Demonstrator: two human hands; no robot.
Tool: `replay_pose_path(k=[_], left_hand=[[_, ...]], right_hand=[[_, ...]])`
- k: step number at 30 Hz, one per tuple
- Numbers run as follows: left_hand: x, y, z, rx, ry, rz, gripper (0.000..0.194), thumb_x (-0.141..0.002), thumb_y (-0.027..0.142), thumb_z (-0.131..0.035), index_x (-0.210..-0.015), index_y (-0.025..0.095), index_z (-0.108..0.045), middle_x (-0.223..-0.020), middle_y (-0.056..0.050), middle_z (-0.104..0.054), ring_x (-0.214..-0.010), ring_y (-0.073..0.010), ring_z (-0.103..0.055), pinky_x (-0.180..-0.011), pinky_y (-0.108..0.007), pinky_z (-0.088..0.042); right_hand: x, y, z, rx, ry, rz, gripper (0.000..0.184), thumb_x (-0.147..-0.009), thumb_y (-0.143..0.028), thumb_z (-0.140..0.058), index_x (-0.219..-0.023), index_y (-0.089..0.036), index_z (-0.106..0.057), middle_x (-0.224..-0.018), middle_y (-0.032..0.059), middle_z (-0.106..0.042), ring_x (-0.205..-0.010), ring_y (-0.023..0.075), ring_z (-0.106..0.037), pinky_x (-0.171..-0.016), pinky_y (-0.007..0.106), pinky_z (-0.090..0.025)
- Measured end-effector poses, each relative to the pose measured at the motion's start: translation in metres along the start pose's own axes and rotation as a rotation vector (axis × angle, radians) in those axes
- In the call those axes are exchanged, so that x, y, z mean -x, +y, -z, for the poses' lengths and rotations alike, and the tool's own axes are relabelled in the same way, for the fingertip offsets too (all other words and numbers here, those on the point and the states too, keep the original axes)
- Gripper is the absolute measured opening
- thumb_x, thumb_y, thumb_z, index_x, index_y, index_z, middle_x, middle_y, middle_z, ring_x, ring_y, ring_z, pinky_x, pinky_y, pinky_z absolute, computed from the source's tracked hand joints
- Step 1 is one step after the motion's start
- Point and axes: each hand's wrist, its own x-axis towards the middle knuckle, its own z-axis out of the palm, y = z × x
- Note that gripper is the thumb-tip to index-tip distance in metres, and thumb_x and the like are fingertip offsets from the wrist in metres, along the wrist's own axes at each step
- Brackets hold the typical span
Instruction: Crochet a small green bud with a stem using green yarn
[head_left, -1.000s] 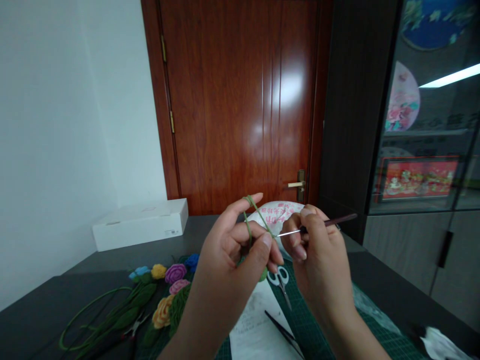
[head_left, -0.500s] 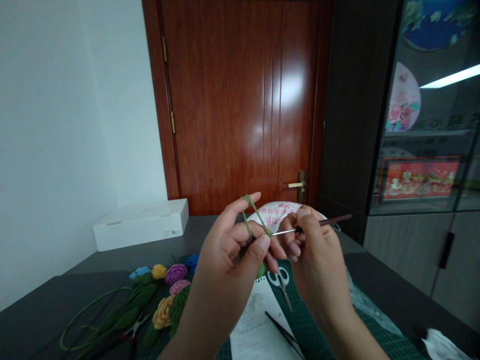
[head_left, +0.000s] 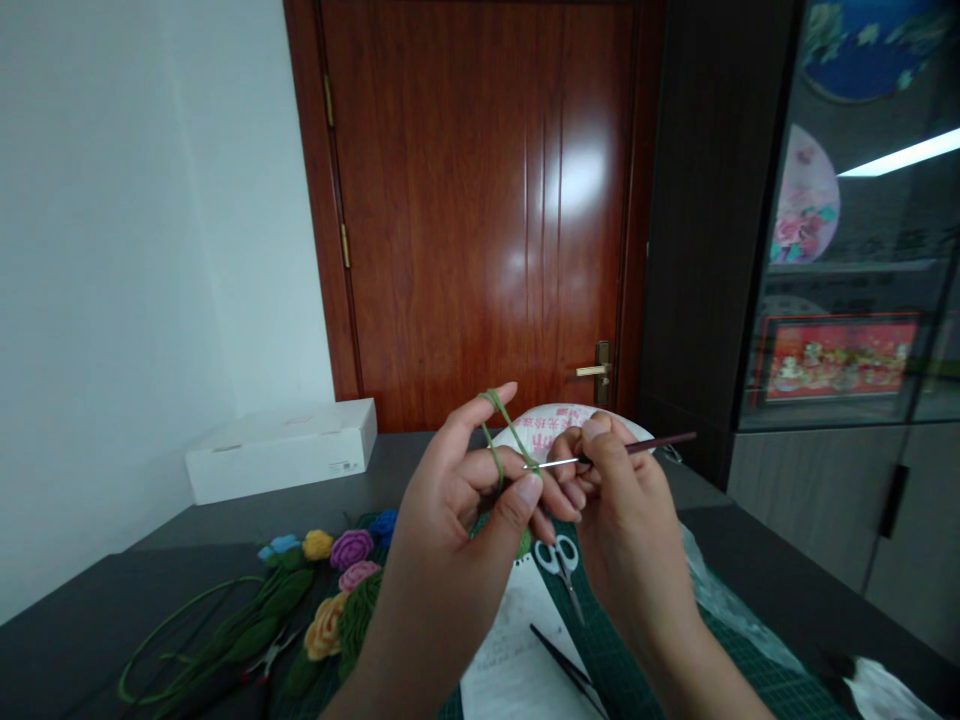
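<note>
Green yarn [head_left: 513, 428] loops over the raised index finger of my left hand [head_left: 465, 500] and runs down to its pinch. Thumb and fingers there close on a small green stitch, mostly hidden by the fingertips. My right hand [head_left: 626, 500] grips a crochet hook [head_left: 660, 442] with a dark handle, held like a pen. The hook's thin metal shaft points left, its tip at the yarn just above my left thumb. Below the hands, a bit of green crocheted work [head_left: 524, 544] shows partly behind my left fingers.
White-handled scissors [head_left: 561, 562], a written notebook page [head_left: 517, 640] and black tweezers [head_left: 566, 668] lie on a green cutting mat [head_left: 607, 640]. Crocheted flowers [head_left: 351, 549] and pliers [head_left: 271, 655] are at left, before a white box [head_left: 281, 452]. Behind my hands sits a white printed bag [head_left: 544, 425].
My right hand has moved left toward my left hand, bringing the hook tip to and through the yarn at the pinch. The left hand has barely shifted.
</note>
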Motion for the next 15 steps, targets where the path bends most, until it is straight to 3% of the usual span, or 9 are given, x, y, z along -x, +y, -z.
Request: replay_pose_path(k=[9, 15], left_hand=[[-0.0034, -0.0009, 0.0014, 0.068, 0.047, -0.012, 0.071, -0.089, 0.022, -0.072, -0.15, 0.013, -0.038, -0.07, -0.001, -0.075, -0.058, -0.0157, -0.067, -0.06, -0.027, -0.056], [0.0, -0.0016, -0.0014, -0.016, 0.131, -0.067, 0.076, -0.091, 0.022, -0.071, -0.155, 0.017, -0.031, -0.073, 0.002, -0.076, -0.058, -0.0145, -0.068, -0.066, -0.028, -0.058]], right_hand=[[-0.0048, -0.0018, 0.0005, -0.139, -0.264, -0.061, 0.026, -0.093, -0.03, -0.07, -0.077, -0.022, -0.051, -0.068, -0.0061, -0.056, -0.051, 0.0092, -0.049, -0.044, 0.02, -0.049], [0.0, 0.0055, -0.0027, -0.218, -0.135, -0.04, 0.027, -0.092, -0.032, -0.074, -0.079, -0.023, -0.051, -0.071, -0.0056, -0.057, -0.057, 0.0083, -0.049, -0.046, 0.016, -0.046]])
